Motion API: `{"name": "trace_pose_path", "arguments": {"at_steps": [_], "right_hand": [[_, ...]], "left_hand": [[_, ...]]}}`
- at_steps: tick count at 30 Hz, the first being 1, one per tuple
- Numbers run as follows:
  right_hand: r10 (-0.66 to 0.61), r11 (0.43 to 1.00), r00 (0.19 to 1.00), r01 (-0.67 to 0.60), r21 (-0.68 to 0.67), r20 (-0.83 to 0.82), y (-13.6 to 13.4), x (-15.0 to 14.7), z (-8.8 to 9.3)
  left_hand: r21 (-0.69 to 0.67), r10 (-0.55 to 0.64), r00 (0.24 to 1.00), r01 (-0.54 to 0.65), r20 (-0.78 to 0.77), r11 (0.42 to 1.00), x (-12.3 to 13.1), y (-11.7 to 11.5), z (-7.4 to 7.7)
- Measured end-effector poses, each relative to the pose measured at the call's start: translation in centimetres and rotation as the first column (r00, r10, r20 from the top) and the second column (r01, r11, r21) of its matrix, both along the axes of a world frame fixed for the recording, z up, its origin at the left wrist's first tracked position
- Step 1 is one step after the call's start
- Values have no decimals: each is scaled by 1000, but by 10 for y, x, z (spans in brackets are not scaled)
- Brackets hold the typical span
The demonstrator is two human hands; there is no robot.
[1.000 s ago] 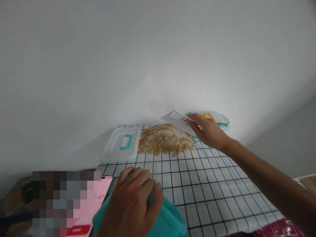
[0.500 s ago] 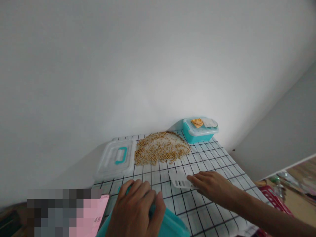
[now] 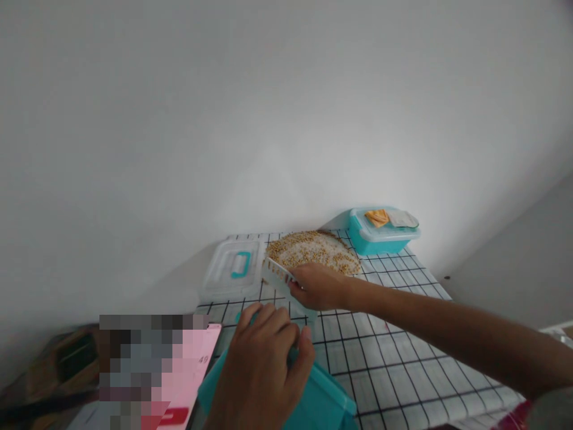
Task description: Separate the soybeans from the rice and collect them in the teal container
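Note:
My left hand (image 3: 268, 364) is curled over the rim of a teal plastic box (image 3: 324, 397) at the near edge of the table. Part of that box is hidden beneath the hand. Stretched out across the table, my right hand (image 3: 320, 286) grips a white slotted spatula (image 3: 275, 273), its slotted end at the near left side of a spread pile of yellow beans (image 3: 308, 242) mixed with pale grains. A clear lid with a teal handle (image 3: 242, 264) lies left of the pile.
Behind on the right stands a closed teal box (image 3: 380, 243) with an orange cloth (image 3: 377, 217) and a whitish cloth (image 3: 401, 218) on its lid. A phone with a pink screen (image 3: 197, 364) is at the left edge. A wall (image 3: 268, 119) rises behind the checked tablecloth (image 3: 385, 358).
My right hand has moved the spatula left and forward to the pile's near edge. My left hand keeps its hold on the teal box. The view has shifted slightly.

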State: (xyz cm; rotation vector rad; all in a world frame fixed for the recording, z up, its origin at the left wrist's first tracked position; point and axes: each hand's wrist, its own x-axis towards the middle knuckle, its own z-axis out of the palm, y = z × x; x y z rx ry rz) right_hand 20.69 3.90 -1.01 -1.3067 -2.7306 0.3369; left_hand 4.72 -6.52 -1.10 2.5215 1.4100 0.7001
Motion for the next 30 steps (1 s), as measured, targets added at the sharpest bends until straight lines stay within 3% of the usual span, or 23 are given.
{"name": "trace_pose_path", "arguments": {"at_steps": [6, 14, 22, 26, 30], "right_hand": [[-17, 998, 999, 19, -58, 41, 20, -10, -7], [-118, 987, 988, 128, -98, 103, 35, 16, -8], [-181, 968, 981, 190, -162, 66, 46, 40, 6], [-184, 960, 982, 169, -223, -47, 53, 32, 14], [-240, 947, 962, 202, -250, -134, 53, 4, 7]], "left_hand": [[2, -10, 1000, 10, -11, 1000, -2, -2, 0], [14, -15, 1000, 15, -1, 1000, -1, 0, -1], [2, -19, 1000, 19, -11, 1000, -2, 0, 0], [4, -24, 1000, 24, -14, 1000, -1, 1, 1], [5, -28, 1000, 28, -13, 1000, -1, 1, 0]]}}
